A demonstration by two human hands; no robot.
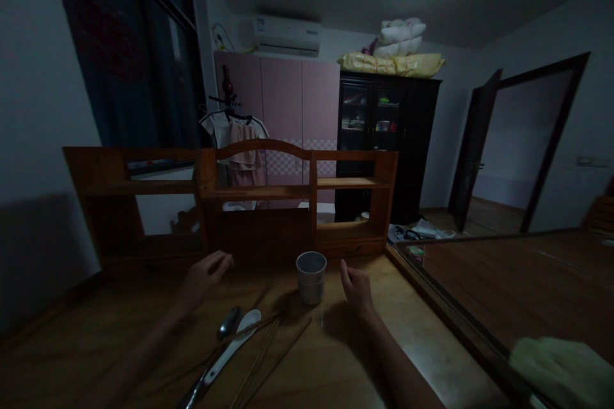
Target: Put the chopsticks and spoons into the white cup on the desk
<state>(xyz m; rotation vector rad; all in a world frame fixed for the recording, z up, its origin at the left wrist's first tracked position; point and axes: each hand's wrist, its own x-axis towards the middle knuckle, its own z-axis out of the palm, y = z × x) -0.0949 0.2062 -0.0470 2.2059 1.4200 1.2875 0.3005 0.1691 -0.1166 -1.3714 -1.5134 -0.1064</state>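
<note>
A grey cup stands upright on the wooden tabletop, its rim facing up. To its left, my left hand hovers over the table with fingers curled together and nothing visible in them. My right hand is just right of the cup, not touching it, its fingers folded in and the thumb pointing up. Nearer to me lie a white spoon and a metal spoon, side by side. Several thin wooden chopsticks are scattered beside and across the spoons.
A wooden shelf unit closes off the table's far side. On the right runs a raised wooden edge, with a pale green cloth-like bundle beyond it. A pink wardrobe, a dark cabinet and an open door are farther back.
</note>
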